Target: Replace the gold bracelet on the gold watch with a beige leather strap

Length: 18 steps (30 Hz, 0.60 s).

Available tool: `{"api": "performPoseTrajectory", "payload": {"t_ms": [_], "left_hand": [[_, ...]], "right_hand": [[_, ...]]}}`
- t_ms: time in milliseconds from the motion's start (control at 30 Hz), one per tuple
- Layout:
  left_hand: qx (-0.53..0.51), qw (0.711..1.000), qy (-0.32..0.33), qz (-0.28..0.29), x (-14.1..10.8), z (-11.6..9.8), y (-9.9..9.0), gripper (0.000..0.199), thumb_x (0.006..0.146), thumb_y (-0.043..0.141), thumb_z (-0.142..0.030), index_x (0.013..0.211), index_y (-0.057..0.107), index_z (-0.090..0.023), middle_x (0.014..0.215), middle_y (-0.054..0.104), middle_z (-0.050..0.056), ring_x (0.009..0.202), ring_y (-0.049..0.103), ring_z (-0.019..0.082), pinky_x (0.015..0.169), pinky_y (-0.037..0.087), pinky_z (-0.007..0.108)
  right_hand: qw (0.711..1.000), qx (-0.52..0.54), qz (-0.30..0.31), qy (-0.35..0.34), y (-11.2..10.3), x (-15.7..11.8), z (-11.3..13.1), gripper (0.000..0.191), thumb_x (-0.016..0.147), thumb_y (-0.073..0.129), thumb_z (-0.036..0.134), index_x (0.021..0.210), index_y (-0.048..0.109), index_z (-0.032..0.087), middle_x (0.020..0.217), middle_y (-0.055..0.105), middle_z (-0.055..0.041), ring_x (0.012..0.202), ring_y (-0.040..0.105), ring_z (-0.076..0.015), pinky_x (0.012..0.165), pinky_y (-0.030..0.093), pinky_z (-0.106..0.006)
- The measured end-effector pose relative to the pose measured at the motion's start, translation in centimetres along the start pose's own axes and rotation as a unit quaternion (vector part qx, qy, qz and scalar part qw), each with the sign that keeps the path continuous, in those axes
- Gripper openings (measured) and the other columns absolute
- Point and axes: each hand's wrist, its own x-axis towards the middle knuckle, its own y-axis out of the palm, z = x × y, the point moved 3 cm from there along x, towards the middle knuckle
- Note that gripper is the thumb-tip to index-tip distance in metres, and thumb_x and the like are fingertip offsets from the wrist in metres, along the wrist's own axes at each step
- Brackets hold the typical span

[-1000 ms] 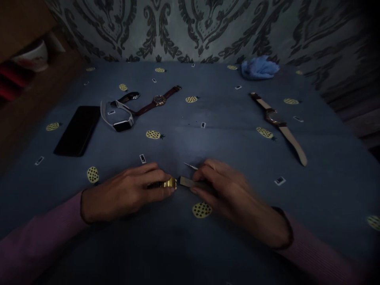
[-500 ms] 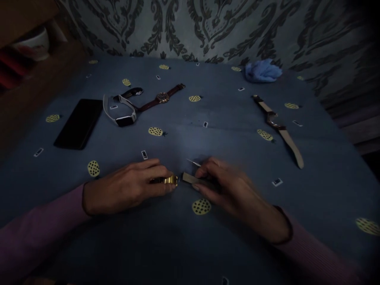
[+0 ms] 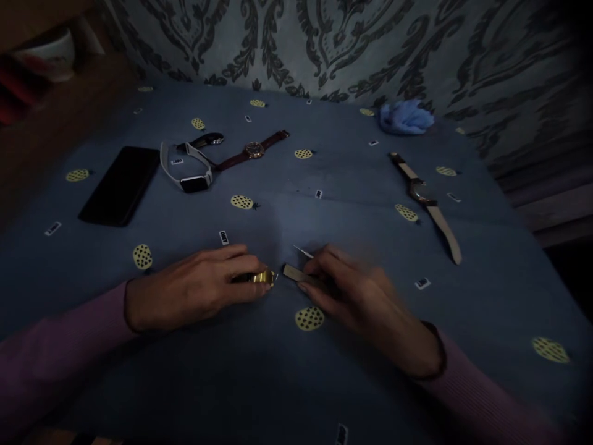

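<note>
In the middle of the head view, my left hand (image 3: 185,289) is closed on a gold watch (image 3: 262,277), its fingers covering much of the case. A tiny light sliver, perhaps a pin, shows at the watch's right edge. Across a narrow gap, my right hand (image 3: 370,306) pinches a watch strap (image 3: 291,272) with its pale underside up and a dark end toward the watch. The same hand also holds a thin pointed metal tool (image 3: 303,251), whose tip points up and left above the strap. The tool's handle is hidden by the fingers. Watch and strap are apart.
On the patterned blue tablecloth (image 3: 259,371) lie a black phone (image 3: 120,185), a smartwatch with a light strap (image 3: 194,183), a brown-strapped watch (image 3: 254,149) and a black watch (image 3: 214,139). To the right are another watch (image 3: 420,191) and a crumpled blue cloth (image 3: 406,117).
The view has shifted slightly. Both hands keep hold of the same things; the gap between watch and strap looks about the same or a touch wider.
</note>
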Motion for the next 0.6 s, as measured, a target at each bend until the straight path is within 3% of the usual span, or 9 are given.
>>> {"api": "performPoseTrajectory", "payload": {"t_ms": [600], "left_hand": [[0.022,1.0,0.008,-0.008,0.12,-0.23,-0.35,0.033,0.095,0.032,-0.001,0.108,0.06,-0.012,0.107,0.065,0.01,0.091,0.058,0.017,0.075,0.055,0.03]], "right_hand": [[0.998,0.063,0.008,0.0,0.06,0.58,0.13,0.005,0.086,0.059,0.013,0.088,0.061,0.017,0.08,0.062,-0.0017,0.062,0.059,-0.0113,0.054,0.047,-0.021]]}}
